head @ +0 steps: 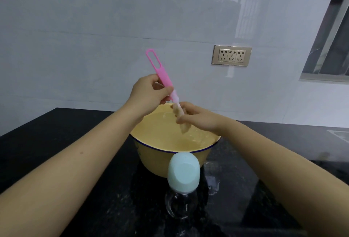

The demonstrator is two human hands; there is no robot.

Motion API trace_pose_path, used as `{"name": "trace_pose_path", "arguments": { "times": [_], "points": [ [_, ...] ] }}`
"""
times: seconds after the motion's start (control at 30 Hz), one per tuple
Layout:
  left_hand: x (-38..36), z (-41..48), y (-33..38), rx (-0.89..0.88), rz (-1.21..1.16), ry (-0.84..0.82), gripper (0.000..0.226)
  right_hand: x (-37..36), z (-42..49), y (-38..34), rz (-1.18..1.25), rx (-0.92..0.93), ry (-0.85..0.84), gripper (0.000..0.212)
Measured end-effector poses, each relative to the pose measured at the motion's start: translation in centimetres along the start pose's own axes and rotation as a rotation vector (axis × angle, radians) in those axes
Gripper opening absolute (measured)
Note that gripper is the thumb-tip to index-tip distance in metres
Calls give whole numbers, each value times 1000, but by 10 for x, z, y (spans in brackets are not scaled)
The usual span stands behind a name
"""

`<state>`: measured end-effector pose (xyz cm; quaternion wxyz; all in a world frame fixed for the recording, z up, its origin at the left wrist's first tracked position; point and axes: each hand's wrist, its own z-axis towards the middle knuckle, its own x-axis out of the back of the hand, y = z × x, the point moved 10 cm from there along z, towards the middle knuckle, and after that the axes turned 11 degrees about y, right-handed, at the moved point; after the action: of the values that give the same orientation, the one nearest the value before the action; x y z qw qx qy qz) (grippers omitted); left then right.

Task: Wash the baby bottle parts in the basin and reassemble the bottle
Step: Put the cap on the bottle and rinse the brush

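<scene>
The counter (56, 142) is a black stone slab flecked with pale specks, and its far edge runs along a light grey wall (94, 85). A yellow basin (151, 159) with a dark blue rim stands on it near the middle. Just in front of the basin, on the near side, a clear bottle (181, 204) stands upright with a pale blue cap (183, 172) on top; whether bottle and basin touch cannot be told. Spilled water (213, 185) glistens on the stone just right of the bottle. At the far right, a pale metallic edge (340, 134) is set into the surface.
</scene>
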<state>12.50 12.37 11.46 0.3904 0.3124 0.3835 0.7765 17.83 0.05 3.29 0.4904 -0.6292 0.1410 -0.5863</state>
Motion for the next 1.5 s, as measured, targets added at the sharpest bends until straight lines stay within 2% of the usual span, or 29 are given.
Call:
{"name": "trace_pose_path", "arguments": {
  "times": [0.07, 0.1, 0.2, 0.23, 0.3, 0.4, 0.5, 0.6, 0.67, 0.73, 0.83, 1.0, 1.07, 1.17, 1.27, 1.37, 1.5],
  "points": [
    [-4, -4, 9, -71, 32, -28, 8, 10, 1, 0, 79, -9, 38, 47],
    [-7, -7, 14, -118, 51, -51, 9, 19, 2, -1, 99, -10, 101, 48],
    [-16, -18, 29, -309, 134, -132, 14, 52, -3, 0, 125, -57, 359, 21],
    [-21, -24, 33, -380, 170, -165, 14, 58, -5, 1, 147, -98, 400, 14],
    [-31, -41, 44, -541, 218, -245, 6, 60, -9, 2, 152, -172, 403, 24],
    [-46, -77, 66, -918, 343, -304, 20, 61, -13, -1, 66, -221, 387, 40],
    [-59, -109, 75, -1233, 465, -307, 19, 58, -16, -4, -37, -208, 364, 20],
    [-69, -122, 71, -1344, 537, -340, 25, 56, -18, -1, 32, -204, 393, 14],
    [-72, -123, 67, -1305, 511, -367, 22, 56, -19, 0, 19, -188, 425, 16],
    [-71, -117, 59, -1173, 448, -402, 12, 56, -19, 1, 20, -160, 468, 14],
    [-64, -103, 35, -918, 430, -433, 23, 65, -21, 3, 61, -118, 574, 16],
    [-35, -93, 10, -572, 317, -283, 14, 78, -33, 5, -120, -43, 666, 16],
    [-21, -95, -1, -472, 281, -230, 11, 81, -43, 9, -99, -29, 682, 15],
    [-4, -107, -16, -417, 282, -211, 13, 88, -67, 18, -74, -4, 719, 17],
    [14, -119, -22, -449, 278, -131, 27, 89, -94, 30, -40, -7, 726, 20],
    [31, -128, -26, -454, 268, -28, 22, 86, -120, 43, 50, -23, 714, 15],
    [50, -142, -34, -431, 208, 71, 17, 78, -147, 59, -91, -24, 737, 25]
  ]
}}
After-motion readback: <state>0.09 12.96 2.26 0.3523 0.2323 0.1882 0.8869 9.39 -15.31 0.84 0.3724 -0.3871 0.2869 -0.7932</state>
